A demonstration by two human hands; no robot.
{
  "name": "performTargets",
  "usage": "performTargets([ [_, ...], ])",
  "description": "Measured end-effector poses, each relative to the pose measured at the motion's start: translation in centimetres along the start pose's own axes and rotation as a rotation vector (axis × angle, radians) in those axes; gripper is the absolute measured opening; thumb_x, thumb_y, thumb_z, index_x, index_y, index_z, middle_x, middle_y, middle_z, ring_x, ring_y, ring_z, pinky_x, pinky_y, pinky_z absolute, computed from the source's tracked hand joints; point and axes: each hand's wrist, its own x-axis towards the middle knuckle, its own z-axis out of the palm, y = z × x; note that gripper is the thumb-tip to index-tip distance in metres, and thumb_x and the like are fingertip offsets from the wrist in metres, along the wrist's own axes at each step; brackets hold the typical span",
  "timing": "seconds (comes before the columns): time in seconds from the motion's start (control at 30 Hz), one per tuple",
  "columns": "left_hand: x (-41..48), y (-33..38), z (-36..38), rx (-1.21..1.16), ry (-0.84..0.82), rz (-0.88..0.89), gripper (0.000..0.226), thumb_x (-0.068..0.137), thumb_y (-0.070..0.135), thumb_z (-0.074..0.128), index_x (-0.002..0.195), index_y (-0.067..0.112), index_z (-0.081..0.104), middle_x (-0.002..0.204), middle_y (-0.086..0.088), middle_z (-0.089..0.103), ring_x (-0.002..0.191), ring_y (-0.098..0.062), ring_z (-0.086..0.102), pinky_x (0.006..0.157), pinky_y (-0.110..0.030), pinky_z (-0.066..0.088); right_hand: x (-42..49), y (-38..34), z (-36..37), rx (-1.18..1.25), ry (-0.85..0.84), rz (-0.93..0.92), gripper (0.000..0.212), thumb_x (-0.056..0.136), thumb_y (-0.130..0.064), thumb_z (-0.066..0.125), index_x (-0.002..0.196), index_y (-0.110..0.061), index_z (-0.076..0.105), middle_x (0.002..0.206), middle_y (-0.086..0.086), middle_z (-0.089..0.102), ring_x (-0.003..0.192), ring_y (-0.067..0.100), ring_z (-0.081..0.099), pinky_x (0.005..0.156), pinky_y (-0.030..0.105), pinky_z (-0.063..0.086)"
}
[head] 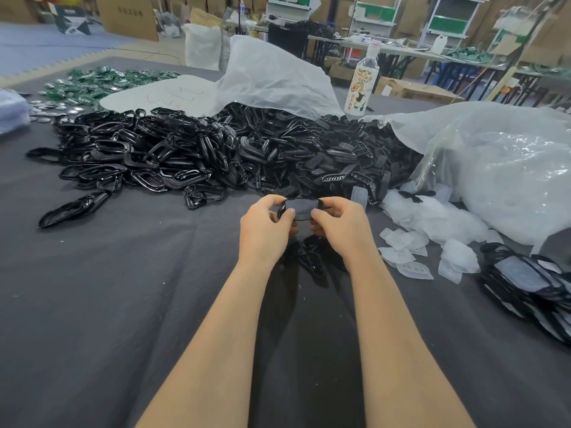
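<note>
A small black frame (302, 209) is pinched at its two ends by the left grip (265, 227) and the right grip (340, 226) and is held above the grey surface (123, 288). A heap of black parts (173, 152) is seen beyond both grips, white pieces (408, 239) beside the right one.

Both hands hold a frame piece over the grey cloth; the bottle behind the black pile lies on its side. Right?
No: the head view shows the bottle upright behind the black pile. The left hand and right hand do hold the frame piece over the grey cloth.
</note>
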Motion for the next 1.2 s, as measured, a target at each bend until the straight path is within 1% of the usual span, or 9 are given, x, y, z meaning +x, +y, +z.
performTargets([
  [0.13,-0.1,0.1,0.0,0.062,0.001,0.016,0.023,0.094,0.017,0.059,0.116,0.023,0.058,0.077,0.002,0.070,0.069,-0.003,0.066,0.068,-0.019,0.051,-0.1,0.1,0.1,-0.042,0.037,-0.020,0.009,0.093,-0.019,0.058,0.098,-0.015,0.065,0.074,-0.003,0.068,0.061,0.005,0.066,0.072,0.027,0.057],
  [0.33,-0.4,0.2,0.0,0.099,-0.002,0.046,0.011,0.094,0.023,0.059,0.104,0.027,0.057,0.073,0.003,0.070,0.066,-0.002,0.066,0.066,-0.022,0.053,-0.2,-0.3,0.0,-0.096,0.050,-0.020,0.006,0.092,-0.018,0.058,0.089,-0.021,0.061,0.086,0.001,0.069,0.083,0.020,0.067,0.085,0.041,0.055],
  [0.5,-0.6,1.4,1.0,0.147,-0.020,0.102,0.009,0.096,0.020,0.057,0.105,0.022,0.059,0.077,0.001,0.069,0.070,-0.007,0.067,0.076,-0.033,0.056,-0.4,-0.6,-1.5,-0.056,0.077,0.004,0.006,0.090,-0.015,0.061,0.089,-0.020,0.063,0.083,0.000,0.068,0.083,0.022,0.068,0.085,0.045,0.055],
  [0.67,-1.8,5.2,6.2,0.142,-0.051,0.210,0.016,0.092,0.022,0.063,0.084,0.025,0.048,0.072,0.006,0.066,0.068,-0.003,0.066,0.069,-0.023,0.051,-1.4,-0.1,-7.6,-0.048,0.269,0.033,0.017,0.090,-0.015,0.060,0.075,-0.019,0.068,0.068,-0.001,0.066,0.073,0.023,0.066,0.083,0.049,0.054],
  [0.73,-2.7,6.8,9.4,0.153,-0.149,0.227,0.013,0.092,0.023,0.063,0.089,0.018,0.051,0.079,0.000,0.070,0.080,-0.016,0.069,0.078,-0.035,0.053,-2.1,0.6,-10.9,-0.041,0.377,0.065,0.010,0.089,-0.014,0.060,0.086,-0.010,0.069,0.072,0.005,0.068,0.071,0.023,0.066,0.084,0.050,0.053],
  [0.83,-4.8,8.6,14.6,0.163,-0.268,0.260,0.012,0.091,0.022,0.063,0.091,0.016,0.053,0.079,0.004,0.063,0.088,-0.023,0.064,0.076,-0.032,0.047,-3.8,2.1,-15.7,-0.068,0.555,0.125,0.011,0.089,-0.015,0.061,0.099,-0.012,0.064,0.087,0.012,0.070,0.087,0.031,0.067,0.089,0.047,0.051],
  [0.9,-6.5,9.1,17.7,0.175,-0.340,0.271,0.009,0.092,0.022,0.062,0.093,0.016,0.055,0.078,0.004,0.059,0.089,-0.024,0.061,0.071,-0.029,0.040,-5.2,3.2,-18.6,-0.152,0.653,0.157,0.015,0.089,-0.017,0.061,0.102,-0.010,0.062,0.090,0.008,0.068,0.092,0.029,0.065,0.087,0.031,0.047],
  [0.97,-8.0,9.2,20.6,0.206,-0.386,0.287,0.012,0.092,0.022,0.061,0.099,0.013,0.060,0.091,-0.004,0.065,0.093,-0.025,0.061,0.072,-0.029,0.039,-6.4,4.2,-21.0,-0.247,0.736,0.212,0.018,0.090,-0.019,0.060,0.104,-0.008,0.062,0.096,0.008,0.067,0.097,0.026,0.061,0.073,0.020,0.035],
  [1.2,-10.6,8.8,26.4,0.508,-0.342,0.369,0.023,0.095,0.030,0.055,0.115,0.020,0.060,0.118,-0.004,0.062,0.116,-0.028,0.051,0.093,-0.039,0.033,-8.1,6.4,-24.2,-0.346,0.807,0.374,0.013,0.091,-0.017,0.055,0.100,-0.010,0.061,0.106,0.008,0.066,0.099,0.024,0.056,0.067,0.023,0.028],
])
